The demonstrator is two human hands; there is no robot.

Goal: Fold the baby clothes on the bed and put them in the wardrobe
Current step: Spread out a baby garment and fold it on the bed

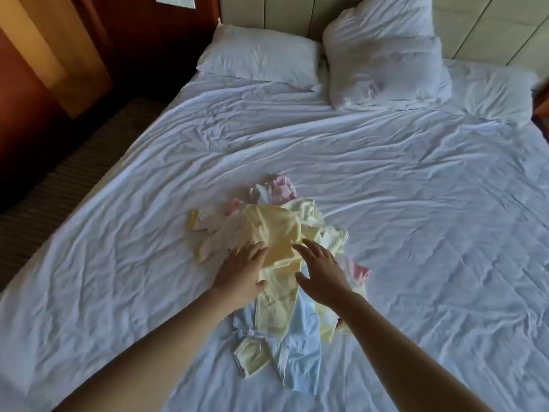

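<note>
A loose pile of baby clothes [276, 233] in pale yellow, light blue, pink and white lies in the middle of the bed [416, 218]. A yellow garment tops the pile and a light blue garment [300, 352] lies at its near end. My left hand [240, 275] rests on the left side of the yellow garment, fingers spread. Over the pile's right side my right hand [322, 269] hovers or touches with straight fingers. Neither hand grips anything that I can see.
The bed has a wrinkled white sheet. Three white pillows [386, 63] lie at the headboard. A dark wooden wall and a door [44, 55] stand to the left, with striped carpet [59, 179] beside the bed.
</note>
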